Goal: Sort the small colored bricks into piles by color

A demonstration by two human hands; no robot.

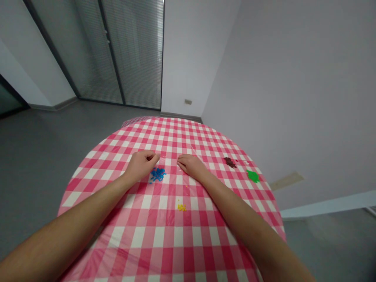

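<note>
A table under a red-and-white checked cloth fills the lower middle of the head view. My left hand rests on the cloth with its fingers curled in a pinch, just above a small heap of blue beads. What the pinch holds is too small to make out. My right hand lies on the cloth to the right of the blue heap, fingers together and pointing left, pressed down near a few tiny pink specks. The two hands are a short gap apart.
A few yellow beads lie nearer to me. A dark brown heap and a green heap sit near the table's right edge. Grey floor surrounds the table; a white wall stands close on the right, blinds at the back.
</note>
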